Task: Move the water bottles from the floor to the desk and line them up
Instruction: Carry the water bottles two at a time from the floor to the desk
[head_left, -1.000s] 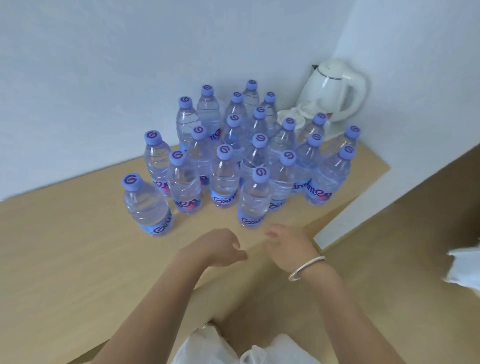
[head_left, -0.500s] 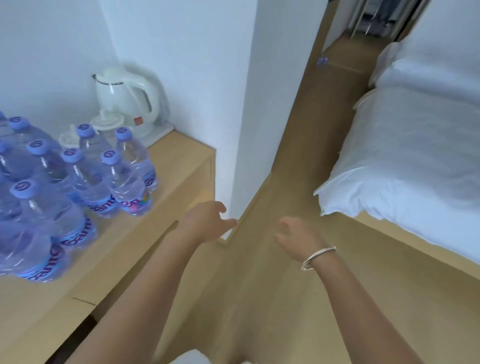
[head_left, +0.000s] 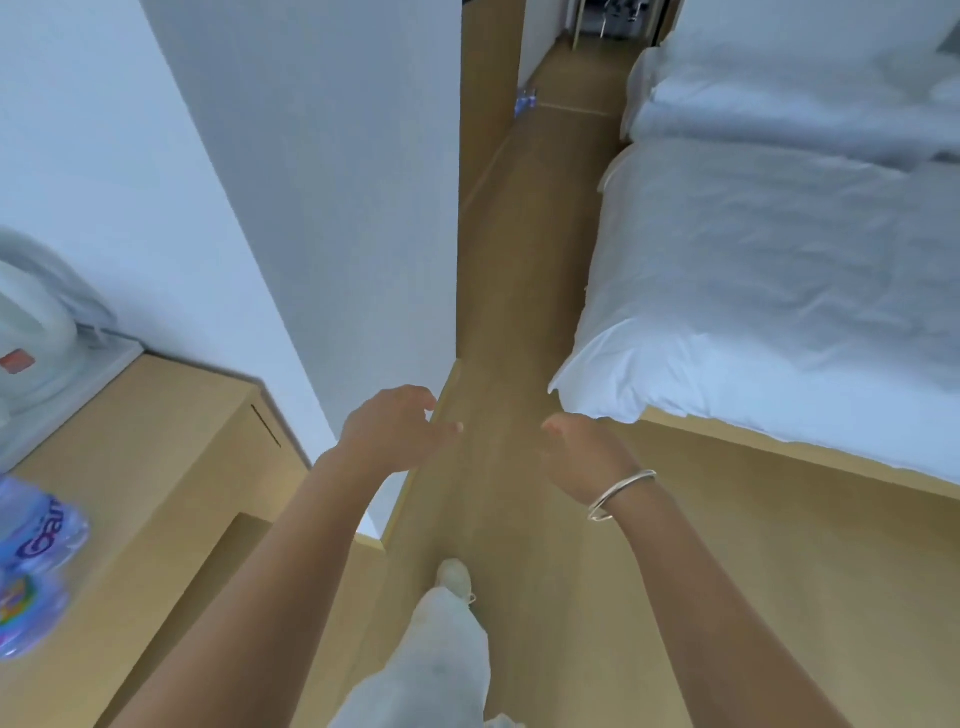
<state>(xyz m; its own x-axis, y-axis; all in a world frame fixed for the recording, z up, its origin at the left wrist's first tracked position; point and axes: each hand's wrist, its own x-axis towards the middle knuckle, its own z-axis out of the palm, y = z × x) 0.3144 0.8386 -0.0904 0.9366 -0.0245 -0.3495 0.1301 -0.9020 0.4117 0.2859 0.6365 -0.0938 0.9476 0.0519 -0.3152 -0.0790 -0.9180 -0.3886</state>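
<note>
Left hand (head_left: 390, 427) and right hand (head_left: 582, 451) empty, fingers loosely curled, held apart ahead of body, likely free for next pickup. Water bottles (head_left: 36, 561) on desk (head_left: 171, 467), far left of left hand. Small blue bottles (head_left: 525, 100) on floor (head_left: 519, 312), far ahead of hands.
</note>
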